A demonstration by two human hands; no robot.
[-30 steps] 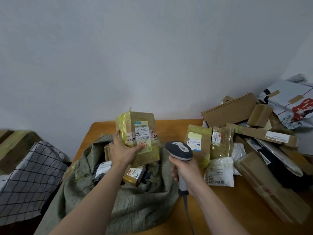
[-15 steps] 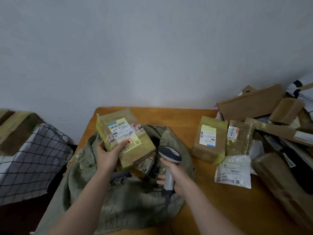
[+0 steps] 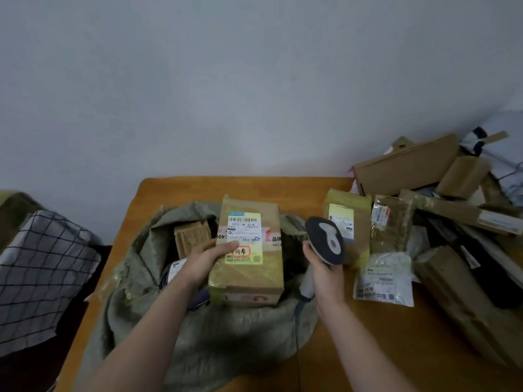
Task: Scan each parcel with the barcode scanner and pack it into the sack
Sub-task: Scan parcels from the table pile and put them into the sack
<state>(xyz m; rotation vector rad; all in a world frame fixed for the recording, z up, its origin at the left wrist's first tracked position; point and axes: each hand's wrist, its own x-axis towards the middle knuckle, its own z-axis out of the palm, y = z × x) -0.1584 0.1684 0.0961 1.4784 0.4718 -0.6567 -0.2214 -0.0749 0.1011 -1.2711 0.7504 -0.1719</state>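
In the head view, centre frame, the left hand [image 3: 202, 261] grips the taped parcel [image 3: 250, 275] by its left edge over the open sack [image 3: 226, 343]. Just to its right, the right hand [image 3: 325, 277] curls round the barcode scanner [image 3: 325, 240]. More parcels [image 3: 390, 230] lie at right on the table [image 3: 368, 352].

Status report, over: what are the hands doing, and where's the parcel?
Left hand grips taped parcel, label up, at the sack mouth. Right hand holds barcode scanner beside it. Sack open, other parcels inside, nothing blocking.
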